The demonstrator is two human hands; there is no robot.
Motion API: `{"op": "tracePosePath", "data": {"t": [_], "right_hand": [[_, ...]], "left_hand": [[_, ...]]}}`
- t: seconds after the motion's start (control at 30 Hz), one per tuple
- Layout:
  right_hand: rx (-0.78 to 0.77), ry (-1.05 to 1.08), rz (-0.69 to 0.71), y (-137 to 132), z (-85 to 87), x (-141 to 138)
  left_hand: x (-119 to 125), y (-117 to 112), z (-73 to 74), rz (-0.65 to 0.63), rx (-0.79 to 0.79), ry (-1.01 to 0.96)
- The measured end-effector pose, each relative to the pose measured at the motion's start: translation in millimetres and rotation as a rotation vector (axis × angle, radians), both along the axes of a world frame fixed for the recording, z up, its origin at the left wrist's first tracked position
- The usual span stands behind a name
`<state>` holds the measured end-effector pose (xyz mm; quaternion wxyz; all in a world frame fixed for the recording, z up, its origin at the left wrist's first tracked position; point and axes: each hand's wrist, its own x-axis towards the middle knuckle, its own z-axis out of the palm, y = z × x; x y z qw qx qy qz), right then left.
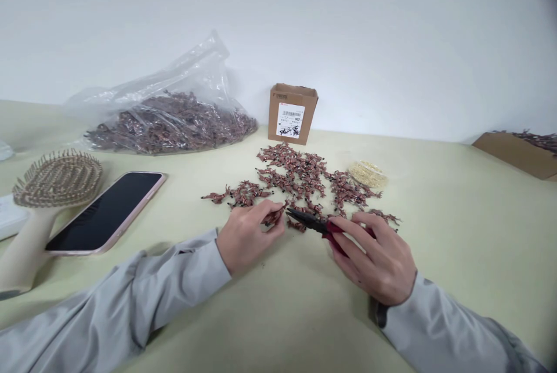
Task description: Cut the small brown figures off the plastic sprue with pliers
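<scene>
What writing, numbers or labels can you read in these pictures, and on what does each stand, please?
Box, white label: a barcode and small print, too small to read.
Label, lower part: black handwriting, too blurred to read.
Box, top left: red print, too small to read.

Small figurines (300, 178) lying scattered across tabletop (452, 280); plastic bag (191, 74) sitting behind them, leftward; cardboard box (290, 113) standing behind pile; smartphone (104, 213) lying left of pile; hairbrush (56, 184) lying further left, beside smartphone.
</scene>
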<state>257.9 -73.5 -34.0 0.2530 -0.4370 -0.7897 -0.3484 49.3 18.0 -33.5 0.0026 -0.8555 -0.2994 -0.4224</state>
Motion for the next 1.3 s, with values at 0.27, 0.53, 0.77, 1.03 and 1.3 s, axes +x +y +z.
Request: {"op": "tracePosePath", "data": {"t": [0.27, 0.53, 0.77, 1.03, 1.3], "right_hand": [[-0.078, 0.068, -0.006, -0.1, -1.1, 1.3], [-0.104, 0.143, -0.016, 1.0, -0.9, -0.3], [-0.105, 0.147, -0.007, 0.0, -0.4, -1.1], [-0.112, 0.149, 0.002, -0.7, 1.1, -2.7], [-0.121, 0.159, 0.002, -0.7, 2.3, -3.1]], "left_hand": [[-0.3, 0.9, -0.2, 0.000, -0.024, -0.003], [-0.3, 0.1, 0.4, 0.008, -0.052, 0.003], [0.6, 0.9, -0.9, 0.004, -0.048, 0.013], [-0.4, -0.6, 0.9, -0.013, -0.049, 0.014], [0.3, -0.4, 0.1, -0.010, -0.034, 0.010]]}}
